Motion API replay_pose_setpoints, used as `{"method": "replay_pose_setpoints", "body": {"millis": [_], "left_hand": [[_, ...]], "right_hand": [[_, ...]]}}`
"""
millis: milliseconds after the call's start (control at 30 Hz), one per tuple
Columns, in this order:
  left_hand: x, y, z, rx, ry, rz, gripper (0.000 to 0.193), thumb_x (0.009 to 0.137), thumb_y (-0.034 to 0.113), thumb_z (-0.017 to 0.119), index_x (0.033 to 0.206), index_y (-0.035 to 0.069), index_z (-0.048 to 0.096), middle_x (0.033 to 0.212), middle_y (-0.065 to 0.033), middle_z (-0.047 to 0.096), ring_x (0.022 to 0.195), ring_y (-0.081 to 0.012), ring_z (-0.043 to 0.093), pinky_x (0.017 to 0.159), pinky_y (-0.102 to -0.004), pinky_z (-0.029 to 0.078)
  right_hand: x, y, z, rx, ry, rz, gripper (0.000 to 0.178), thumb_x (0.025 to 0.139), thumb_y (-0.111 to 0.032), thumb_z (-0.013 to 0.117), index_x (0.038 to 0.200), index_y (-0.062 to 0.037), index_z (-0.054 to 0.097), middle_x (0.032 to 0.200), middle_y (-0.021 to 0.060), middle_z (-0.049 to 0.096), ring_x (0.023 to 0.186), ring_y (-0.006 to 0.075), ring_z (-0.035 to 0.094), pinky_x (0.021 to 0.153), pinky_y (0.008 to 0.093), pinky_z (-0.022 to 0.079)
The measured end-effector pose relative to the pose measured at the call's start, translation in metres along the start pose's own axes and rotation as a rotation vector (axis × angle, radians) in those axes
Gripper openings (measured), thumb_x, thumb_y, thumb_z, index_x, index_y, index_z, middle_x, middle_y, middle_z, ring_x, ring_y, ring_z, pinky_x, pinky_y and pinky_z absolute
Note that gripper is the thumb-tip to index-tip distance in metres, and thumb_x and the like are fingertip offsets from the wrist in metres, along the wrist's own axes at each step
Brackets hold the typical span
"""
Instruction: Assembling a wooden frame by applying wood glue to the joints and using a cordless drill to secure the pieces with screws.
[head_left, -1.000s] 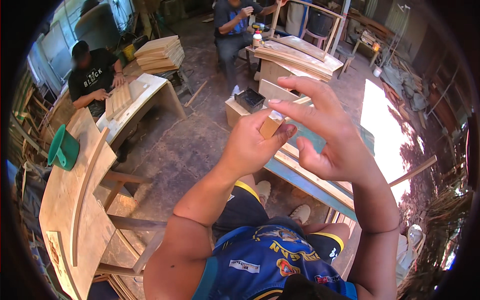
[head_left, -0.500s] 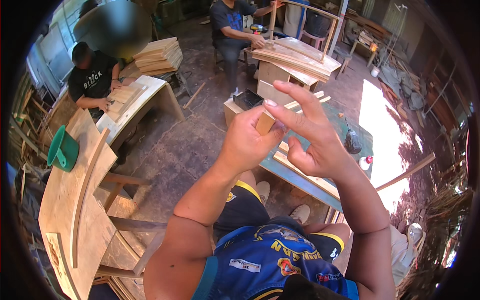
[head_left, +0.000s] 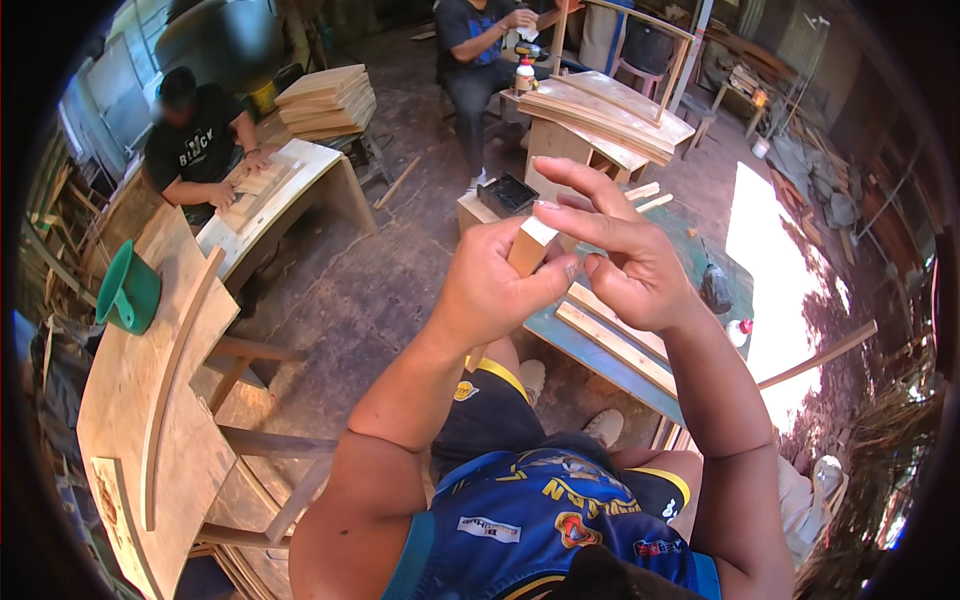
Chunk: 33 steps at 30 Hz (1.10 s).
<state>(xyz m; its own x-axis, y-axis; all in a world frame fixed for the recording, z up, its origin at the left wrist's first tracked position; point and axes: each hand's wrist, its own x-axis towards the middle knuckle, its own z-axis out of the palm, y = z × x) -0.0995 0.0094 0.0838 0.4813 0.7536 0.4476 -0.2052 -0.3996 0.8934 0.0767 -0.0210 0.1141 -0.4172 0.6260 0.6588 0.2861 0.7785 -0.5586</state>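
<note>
My left hand (head_left: 482, 280) is closed around a pale wooden strip (head_left: 530, 247), its squared end sticking up between thumb and fingers. Sunlight falls on that end, while the hand hides much of the rest. My right hand (head_left: 638, 262) is just beside the strip, its fingers apart and partly bent. The index fingertip is at the strip's lit end; whether it touches I cannot tell. Below my hands a green-topped table (head_left: 590, 345) bears wooden strips (head_left: 615, 350) and a power drill (head_left: 715, 289).
On the left, a plywood table (head_left: 190, 440) holds a green plastic dipper (head_left: 130, 288) and a curved wooden strip (head_left: 175, 370). Two co-workers sit at benches farther off, near stacked boards (head_left: 325, 100). A black tray (head_left: 508, 194) lies beyond my hands. A white bottle (head_left: 738, 331) stands right.
The wooden strip's end has come up into sunlight, and my right fingers have drawn closer together. The far co-worker has raised a hand from the bench; a bottle now shows there.
</note>
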Motion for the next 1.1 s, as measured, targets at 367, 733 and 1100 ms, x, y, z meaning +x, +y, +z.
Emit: {"method": "replay_pose_setpoints", "body": {"millis": [367,733,1100], "left_hand": [[-0.008,-0.004,-0.016,-0.076,-0.011,-0.08,0.012,0.078,0.011,0.07,0.077,0.002,0.062,0.069,0.0025,0.059,0.064,-0.0036,0.052,0.057,-0.0221,0.043],[0.016,-0.033,-0.109,-0.117,0.502,0.419,0.02,0.094,0.017,0.055,0.081,0.003,0.054,0.055,-0.0001,0.041,0.046,-0.0093,0.041,0.043,-0.024,0.036],[0.049,-0.258,-0.073,0.065,0.71,0.094,0.018,0.089,0.013,0.062,0.075,0.004,0.057,0.057,-0.001,0.051,0.047,-0.0074,0.048,0.044,-0.0216,0.039]], "right_hand": [[0.012,0.013,0.005,-0.044,-0.06,0.019,0.064,0.067,0.007,0.039,0.126,-0.0098,0.06,0.143,0.0143,0.039,0.132,0.0274,0.039,0.106,0.0365,0.031],[-0.166,0.141,0.032,0.694,0.135,0.842,0.059,0.093,-0.03,0.057,0.143,-0.0067,0.035,0.119,0.0089,0.06,0.105,0.0187,0.059,0.087,0.0323,0.047],[-0.398,0.243,0.16,1.042,1.685,1.111,0.11,0.077,-0.077,0.048,0.149,-0.0066,0.003,0.152,0.0241,0.01,0.141,0.0371,0.015,0.11,0.0487,0.026]]}}
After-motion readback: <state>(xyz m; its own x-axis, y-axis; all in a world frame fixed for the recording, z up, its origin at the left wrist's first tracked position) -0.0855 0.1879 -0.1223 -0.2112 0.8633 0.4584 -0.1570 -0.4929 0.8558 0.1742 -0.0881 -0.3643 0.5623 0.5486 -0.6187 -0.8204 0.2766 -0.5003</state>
